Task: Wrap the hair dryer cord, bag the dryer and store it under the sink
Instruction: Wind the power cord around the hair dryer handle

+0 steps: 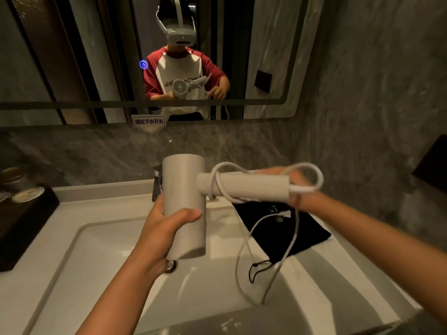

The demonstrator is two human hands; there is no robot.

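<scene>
Dryer (185,204) steadied by left hand (167,228) gripping barrel, freeing right hand (294,189), closed on cord (244,257), to loop handle; bag (280,228) waiting below.

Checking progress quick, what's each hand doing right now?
Left hand: closed around the hair dryer barrel.
Right hand: holding the cord against the handle.

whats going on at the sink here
A person is winding the hair dryer's cord around its handle. The left hand holds the hair dryer by its barrel over the sink; the right hand guides the cord at the handle's end. Most of the cord hangs loose. The black drawstring bag lies on the counter.
</scene>
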